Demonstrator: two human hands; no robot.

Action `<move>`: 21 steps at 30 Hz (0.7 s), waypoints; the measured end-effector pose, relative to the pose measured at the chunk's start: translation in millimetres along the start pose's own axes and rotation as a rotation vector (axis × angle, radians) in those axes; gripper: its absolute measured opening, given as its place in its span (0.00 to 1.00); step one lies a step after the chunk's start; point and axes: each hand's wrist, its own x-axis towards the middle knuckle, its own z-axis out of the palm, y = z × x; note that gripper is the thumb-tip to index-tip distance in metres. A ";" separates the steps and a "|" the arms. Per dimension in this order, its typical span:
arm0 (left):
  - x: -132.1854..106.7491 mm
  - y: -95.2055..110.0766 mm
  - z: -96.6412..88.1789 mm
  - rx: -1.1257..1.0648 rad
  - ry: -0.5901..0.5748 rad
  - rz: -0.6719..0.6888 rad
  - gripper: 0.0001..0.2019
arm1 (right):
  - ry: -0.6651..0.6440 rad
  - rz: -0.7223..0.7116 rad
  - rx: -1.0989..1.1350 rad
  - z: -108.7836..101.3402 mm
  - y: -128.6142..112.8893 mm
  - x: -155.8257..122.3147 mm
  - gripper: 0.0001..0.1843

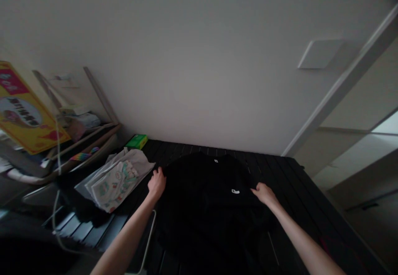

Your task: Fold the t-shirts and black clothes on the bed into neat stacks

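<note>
Pinching the shirt [205, 188] by its two sides, both hands have their fingers closed on the black fabric: the left hand [157, 182] with fingers curled over one edge, the right hand [263, 193] with thumb and forefinger together at the other. The shirt lies spread between them on the table [289, 179], its neck end toward the wall [199, 68]. A small white tag [216, 161] shows at the neck, and a white mark [235, 191] sits lower, nearer the right hand. Its lower part is too dark to make out in detail. Just beside the left hand is a pile of pale cloth [139, 159], with a printed piece [116, 184] on top. Behind that pile, near the wall, lies a green pack [137, 141]. Farther left, a white cable [54, 213] hangs in front of a cluttered rack [101, 95], beside a yellow sign [46, 132]. High on the right, a white plate [320, 54] is fixed to the wall.
</note>
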 end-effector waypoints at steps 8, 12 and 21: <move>46.5 -8.7 4.1 -0.091 -0.016 -0.031 0.07 | 0.150 0.130 -0.038 -46.9 -6.6 42.6 0.08; 85.0 9.9 -5.8 -0.189 0.155 -0.099 0.11 | 0.322 0.221 -0.026 -83.1 -15.9 74.9 0.16; 38.7 96.1 38.4 -0.277 0.317 0.137 0.30 | 0.629 -0.008 -0.122 -1.5 -64.6 50.9 0.39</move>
